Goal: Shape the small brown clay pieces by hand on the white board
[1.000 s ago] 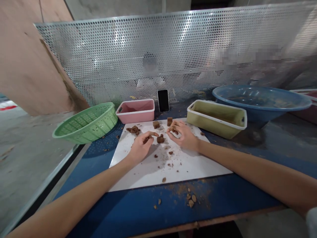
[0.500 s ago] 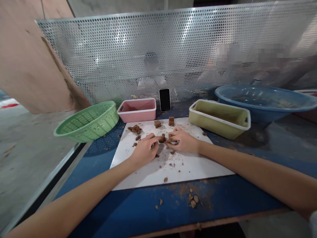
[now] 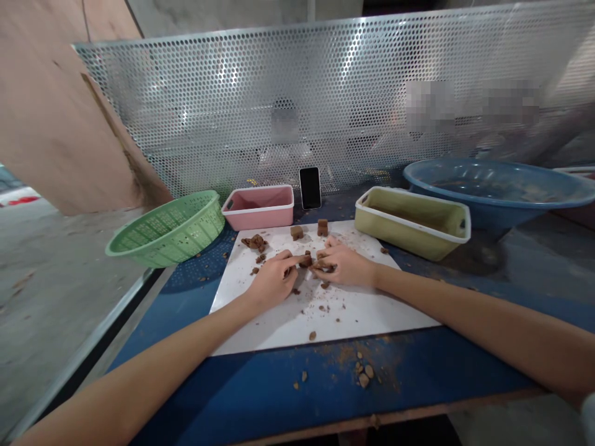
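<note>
Your left hand [image 3: 274,277] had its forefinger against the small brown piece [image 3: 305,260], the other fingers curled in. Your right hand [image 3: 344,266] met it from the other side, thumb and fingers drawn close, with brown stuff at their tips; whether either hand truly gripped anything, I could not tell. The piece sat on the sheet [image 3: 260,334], between your fingertips and partly hidden by them.

Pressing unevenly from both sides might have crushed or tipped it, if it was as soft and crumbly as it looked. Crumbs [image 3: 323,308] just nearer you could have stuck to it or to your fingers. Beyond, two blocks, one left [image 3: 296,233] and one right [image 3: 322,227], stood near enough for a forward slip of your right knuckles to knock the latter.

A lump [image 3: 254,243] lay off to the left. Farther out, the pink bin [image 3: 264,217], phone [image 3: 310,188] and olive bin [image 3: 395,232] hemmed in the far side.
</note>
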### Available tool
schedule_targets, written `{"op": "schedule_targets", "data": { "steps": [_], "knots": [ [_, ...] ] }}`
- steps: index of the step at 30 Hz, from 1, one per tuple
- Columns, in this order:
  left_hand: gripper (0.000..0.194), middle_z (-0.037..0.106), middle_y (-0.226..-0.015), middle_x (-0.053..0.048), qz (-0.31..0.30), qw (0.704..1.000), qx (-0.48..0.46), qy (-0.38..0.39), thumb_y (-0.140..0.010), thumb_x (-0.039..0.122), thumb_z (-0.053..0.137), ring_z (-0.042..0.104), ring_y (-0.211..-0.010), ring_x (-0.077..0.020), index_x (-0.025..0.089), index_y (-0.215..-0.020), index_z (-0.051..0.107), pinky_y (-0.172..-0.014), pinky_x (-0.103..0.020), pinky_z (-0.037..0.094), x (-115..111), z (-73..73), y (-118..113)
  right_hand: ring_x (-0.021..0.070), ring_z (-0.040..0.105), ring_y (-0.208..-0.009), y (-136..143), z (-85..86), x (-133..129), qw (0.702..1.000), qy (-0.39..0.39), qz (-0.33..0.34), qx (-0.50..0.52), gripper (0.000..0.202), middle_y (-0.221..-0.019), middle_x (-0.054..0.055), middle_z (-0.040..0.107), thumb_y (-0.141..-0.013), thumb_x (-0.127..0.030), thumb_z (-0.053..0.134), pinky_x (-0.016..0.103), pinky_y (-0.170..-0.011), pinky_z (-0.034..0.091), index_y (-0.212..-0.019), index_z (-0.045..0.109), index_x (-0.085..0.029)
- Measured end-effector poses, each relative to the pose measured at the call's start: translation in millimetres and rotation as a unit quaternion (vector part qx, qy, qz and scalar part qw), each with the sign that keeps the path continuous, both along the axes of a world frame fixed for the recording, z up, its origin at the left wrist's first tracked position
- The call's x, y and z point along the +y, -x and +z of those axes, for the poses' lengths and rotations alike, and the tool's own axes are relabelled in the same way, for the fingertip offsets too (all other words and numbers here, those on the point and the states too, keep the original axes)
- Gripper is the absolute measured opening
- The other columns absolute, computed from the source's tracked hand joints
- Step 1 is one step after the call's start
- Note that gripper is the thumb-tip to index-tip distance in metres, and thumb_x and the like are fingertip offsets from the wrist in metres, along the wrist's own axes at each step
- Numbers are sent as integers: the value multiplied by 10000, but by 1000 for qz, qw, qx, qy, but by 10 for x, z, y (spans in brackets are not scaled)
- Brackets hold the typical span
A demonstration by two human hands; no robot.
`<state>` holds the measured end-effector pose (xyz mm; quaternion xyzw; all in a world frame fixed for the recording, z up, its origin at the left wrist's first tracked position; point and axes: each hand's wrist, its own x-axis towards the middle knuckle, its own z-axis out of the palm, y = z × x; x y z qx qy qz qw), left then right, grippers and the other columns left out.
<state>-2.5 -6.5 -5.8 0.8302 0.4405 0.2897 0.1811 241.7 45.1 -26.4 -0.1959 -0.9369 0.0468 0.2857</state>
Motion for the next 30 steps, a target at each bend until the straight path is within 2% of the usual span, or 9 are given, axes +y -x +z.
{"op": "schedule_targets", "data": {
  "steps": [6, 9, 11, 15, 20, 24, 28, 30],
  "knots": [
    [504, 655, -944, -63, -7, 1000, 16, -6, -946, 67, 490, 618, -769, -181, 225, -1339, 762, -751, -303, 451, -1, 16, 9, 179, 538, -686, 9, -8, -6, 997, -38, -17, 58, 321, -725, 25, 689, -1076, -267, 573, 435, -889, 426, -825, 762, -201],
    [504, 667, -964, -60, -5, 1000, 24, -5, -947, 70, 485, 630, -773, -171, 225, -1341, 758, -762, -300, 473, -3, 24, 10, 177, 521, -693, 11, -9, -7, 999, -34, 3, 33, 345, -725, 22, 691, -1072, -265, 591, 419, -871, 424, -768, 742, -199],
    [499, 676, -966, -59, -2, 1000, 25, -7, -943, 70, 491, 637, -776, -170, 223, -1333, 762, -774, -301, 488, -2, 24, 7, 177, 533, -711, 10, -11, -8, 999, -28, 8, 24, 328, -751, 22, 709, -1083, -270, 587, 417, -873, 419, -814, 762, -199],
    [506, 696, -982, -67, 0, 999, 30, -13, -930, 62, 498, 650, -796, -175, 222, -1332, 761, -792, -310, 508, 0, 20, 2, 188, 559, -742, 1, -18, -12, 996, -31, -3, 82, 252, -771, 31, 716, -1070, -257, 601, 409, -859, 435, -924, 796, -193],
    [511, 703, -996, -67, 4, 1000, 29, -4, -931, 72, 498, 652, -793, -173, 228, -1341, 760, -799, -314, 506, -3, 22, 3, 182, 575, -727, 11, -30, 0, 999, -32, 3, 27, 287, -790, 19, 728, -1073, -238, 587, 432, -897, 411, -843, 758, -212],
    [521, 703, -989, -66, 4, 999, 35, -6, -926, 73, 493, 653, -789, -176, 234, -1344, 760, -800, -314, 503, -8, 36, 1, 163, 563, -678, 19, -19, -4, 996, -52, -16, 69, 284, -772, 21, 708, -1065, -239, 579, 437, -916, 408, -834, 741, -203],
    [512, 704, -981, -69, 5, 999, 41, -8, -929, 76, 498, 663, -809, -187, 229, -1341, 760, -798, -319, 504, -5, 46, -7, 176, 601, -735, 20, -3, -13, 998, -45, 10, 32, 299, -785, 17, 714, -1070, -222, 561, 431, -897, 400, -810, 706, -204],
    [516, 705, -973, -68, 5, 999, 40, -8, -926, 64, 496, 668, -825, -192, 226, -1337, 761, -798, -320, 504, -2, 49, -10, 178, 609, -751, 19, 9, -20, 998, -49, -1, 34, 284, -810, 23, 723, -1075, -220, 545, 440, -913, 397, -841, 705, -203]
  ]
}}
